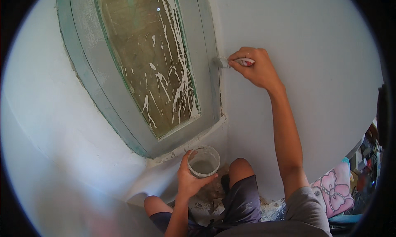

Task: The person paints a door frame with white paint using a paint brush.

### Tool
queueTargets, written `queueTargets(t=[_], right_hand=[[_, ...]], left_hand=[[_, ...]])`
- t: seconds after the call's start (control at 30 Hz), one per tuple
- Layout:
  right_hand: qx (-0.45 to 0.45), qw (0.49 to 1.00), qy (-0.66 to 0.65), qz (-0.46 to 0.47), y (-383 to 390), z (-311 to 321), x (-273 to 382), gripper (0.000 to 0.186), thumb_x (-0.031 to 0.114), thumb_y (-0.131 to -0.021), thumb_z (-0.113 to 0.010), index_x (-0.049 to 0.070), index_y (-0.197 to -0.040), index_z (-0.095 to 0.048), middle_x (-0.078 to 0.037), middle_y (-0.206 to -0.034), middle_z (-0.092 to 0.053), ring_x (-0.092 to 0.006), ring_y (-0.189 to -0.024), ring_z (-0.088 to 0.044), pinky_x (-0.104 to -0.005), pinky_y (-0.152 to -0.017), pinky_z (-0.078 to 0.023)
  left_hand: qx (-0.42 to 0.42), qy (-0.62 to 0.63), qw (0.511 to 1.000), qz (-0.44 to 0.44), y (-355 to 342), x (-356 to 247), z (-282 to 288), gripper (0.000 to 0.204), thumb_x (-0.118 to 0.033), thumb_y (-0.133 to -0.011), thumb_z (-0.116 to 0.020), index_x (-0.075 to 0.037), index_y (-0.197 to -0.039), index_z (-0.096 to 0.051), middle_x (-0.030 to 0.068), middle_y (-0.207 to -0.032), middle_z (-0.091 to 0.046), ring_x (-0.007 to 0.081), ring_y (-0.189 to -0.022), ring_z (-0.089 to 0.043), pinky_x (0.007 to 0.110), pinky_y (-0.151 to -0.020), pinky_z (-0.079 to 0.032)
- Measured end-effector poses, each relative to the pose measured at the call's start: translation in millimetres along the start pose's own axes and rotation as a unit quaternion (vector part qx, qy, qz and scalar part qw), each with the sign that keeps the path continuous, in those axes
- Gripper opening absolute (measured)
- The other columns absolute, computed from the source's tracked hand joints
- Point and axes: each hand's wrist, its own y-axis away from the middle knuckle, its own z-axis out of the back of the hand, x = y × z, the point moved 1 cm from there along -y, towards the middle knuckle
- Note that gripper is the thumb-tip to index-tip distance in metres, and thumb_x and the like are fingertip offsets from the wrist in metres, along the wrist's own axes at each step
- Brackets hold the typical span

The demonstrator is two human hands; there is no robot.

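My right hand (pixel 258 66) is closed round the handle of a paintbrush (pixel 225 62). The brush's bristle end touches the right edge of the grey window frame (pixel 208 51), where it meets the wall. Lower down, my left hand (pixel 190 181) grips a clear plastic tub (pixel 204 160) from its left side and below, with the thumb along the near side. Grey paint (pixel 203 167) lies in the bottom of the tub. Inside the frame, the glass pane (pixel 144 68) carries many white drips and splatters. Patches of green show along the frame's left and inner edges.
White walls (pixel 313 39) meet in a corner beside the frame. A rough sill (pixel 185 143) runs beneath it. My knees (pixel 241 171) are below the tub. At lower right lie a pink cushion (pixel 336 187) with a bow print and assorted clutter (pixel 365 162).
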Motion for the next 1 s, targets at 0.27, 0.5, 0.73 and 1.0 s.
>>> queueTargets(t=[0.27,0.5,0.73,1.0], right_hand=[[-0.062,0.979,0.09,0.17,-86,44,16,0.016,0.014,-0.092,-0.079,0.006,-0.105,-0.08,-0.011,-0.093,-0.075,-0.0299,-0.081,-0.071,-0.04,-0.075,-0.057],[-0.209,0.896,0.099,0.38,-125,53,21,0.018,0.011,-0.097,-0.075,-0.007,-0.098,-0.078,-0.01,-0.083,-0.076,-0.0142,-0.068,-0.07,-0.0311,-0.058,-0.057],[-0.161,0.973,0.047,0.157,-56,3,5,0.015,0.013,-0.091,-0.078,0.004,-0.103,-0.08,-0.013,-0.089,-0.073,-0.0293,-0.073,-0.068,-0.0378,-0.069,-0.055],[0.017,0.999,-0.013,-0.024,-38,8,-2,0.018,0.013,-0.086,-0.077,-0.001,-0.096,-0.081,-0.01,-0.067,-0.065,-0.0192,-0.064,-0.064,-0.0349,-0.063,-0.053]], left_hand=[[-0.008,-0.037,0.998,-0.044,-1,0,2,0.108,-0.024,-0.059,-0.104,0.002,-0.148,-0.048,0.0186,-0.137,-0.064,0.0291,-0.128,-0.062,0.041,-0.109,-0.05],[-0.001,-0.022,0.999,-0.047,-1,-3,-1,0.106,-0.027,-0.062,-0.103,0.003,-0.148,-0.048,0.0197,-0.134,-0.067,0.0309,-0.124,-0.067,0.042,-0.106,-0.053],[-0.01,-0.05,0.997,-0.053,3,-5,-4,0.107,-0.027,-0.059,-0.104,0.004,-0.146,-0.049,0.02,-0.133,-0.067,0.0303,-0.124,-0.067,0.042,-0.106,-0.053],[0.006,-0.027,0.999,-0.019,4,-2,-4,0.111,-0.028,-0.058,-0.105,0.004,-0.148,-0.047,0.0193,-0.137,-0.065,0.0298,-0.127,-0.065,0.041,-0.108,-0.052]])
